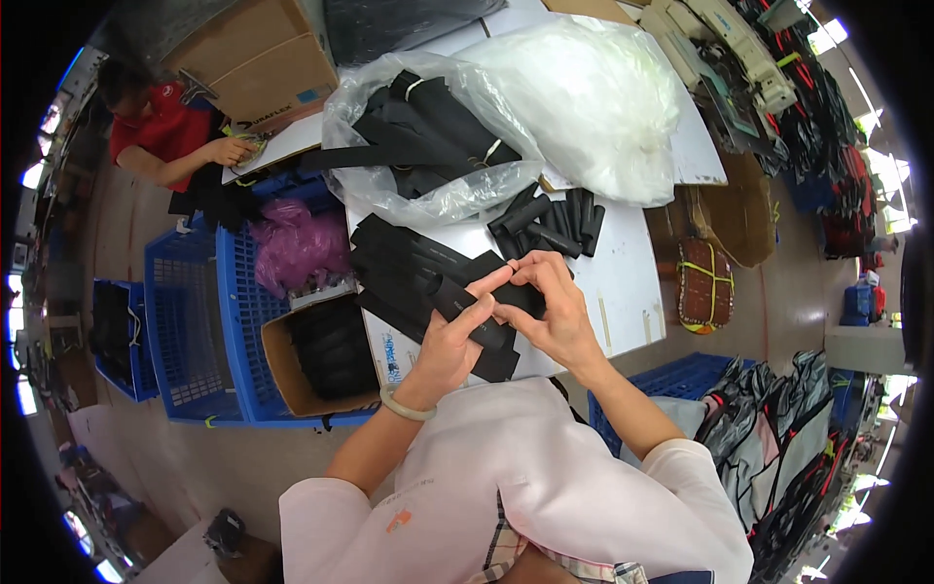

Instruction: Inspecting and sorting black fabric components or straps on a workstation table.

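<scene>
- Two bare hands in my feed, fingertips close together: left hand (453, 343) and right hand (556, 313) both pinching one thin black fabric-like piece (527, 298) between them.
- Flat black overlapping strips (401, 255): under and left of left hand.
- Short black rolled tubes (555, 220): just beyond right hand.
- Clear plastic bag (484, 192), black pieces inside: farther beyond both.
- I see white flat tabletop (625, 302) beneath hands.

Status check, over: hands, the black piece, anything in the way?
Left hand and right hand together, fingers pinched on black piece. Flat strips underneath. Rolls just beyond, nothing seen blocking either grip.
</scene>
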Demonstrator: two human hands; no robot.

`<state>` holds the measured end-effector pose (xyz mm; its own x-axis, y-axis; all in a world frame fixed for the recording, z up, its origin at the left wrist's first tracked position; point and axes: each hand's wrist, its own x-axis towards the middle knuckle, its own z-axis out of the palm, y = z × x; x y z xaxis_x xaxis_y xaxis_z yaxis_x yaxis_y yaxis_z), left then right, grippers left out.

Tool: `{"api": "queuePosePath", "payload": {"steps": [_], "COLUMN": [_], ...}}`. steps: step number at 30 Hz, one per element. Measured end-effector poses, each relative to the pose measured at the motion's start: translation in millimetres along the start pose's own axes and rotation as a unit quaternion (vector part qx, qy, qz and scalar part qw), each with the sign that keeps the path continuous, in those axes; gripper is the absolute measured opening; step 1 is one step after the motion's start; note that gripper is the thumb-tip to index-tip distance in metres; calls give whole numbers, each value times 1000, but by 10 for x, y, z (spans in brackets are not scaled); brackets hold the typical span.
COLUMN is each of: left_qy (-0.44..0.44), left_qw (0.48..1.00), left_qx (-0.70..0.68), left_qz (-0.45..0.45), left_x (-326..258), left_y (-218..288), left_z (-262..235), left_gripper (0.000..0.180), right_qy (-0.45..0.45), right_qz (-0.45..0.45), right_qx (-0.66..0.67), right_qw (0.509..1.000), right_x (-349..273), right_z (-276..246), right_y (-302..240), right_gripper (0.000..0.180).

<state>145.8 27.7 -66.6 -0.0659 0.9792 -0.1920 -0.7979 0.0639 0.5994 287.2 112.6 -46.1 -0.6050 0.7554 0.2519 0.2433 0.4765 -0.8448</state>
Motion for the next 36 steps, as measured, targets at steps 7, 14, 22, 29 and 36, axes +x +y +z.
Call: {"api": "queuePosePath", "payload": {"steps": [7,14,22,29,36], "left_qy": [46,86,69,102,82], "left_qw": [999,993,994,949,959], "left_qx": [9,-47,-65,-298,-269], "left_qz": [3,-72,-61,-3,40], "left_x": [-99,-146,-108,23,-10], "left_y": [92,217,382,663,665], "left_z": [-49,57,-120,-288,-214], "left_gripper": [40,37,39,21,14], "right_qy": [19,36,13,10,15], "right_qz": [-48,-48,-73,-111,-157], "right_qx": [-68,-83,-112,-38,-50], "right_qw": [996,995,991,993,986], "right_x": [-107,-66,145,272,292], "right_z": [61,176,199,111,256], "right_y": [-7,27,-141,-535,-652], "right_gripper": [29,27,20,9,11]}}
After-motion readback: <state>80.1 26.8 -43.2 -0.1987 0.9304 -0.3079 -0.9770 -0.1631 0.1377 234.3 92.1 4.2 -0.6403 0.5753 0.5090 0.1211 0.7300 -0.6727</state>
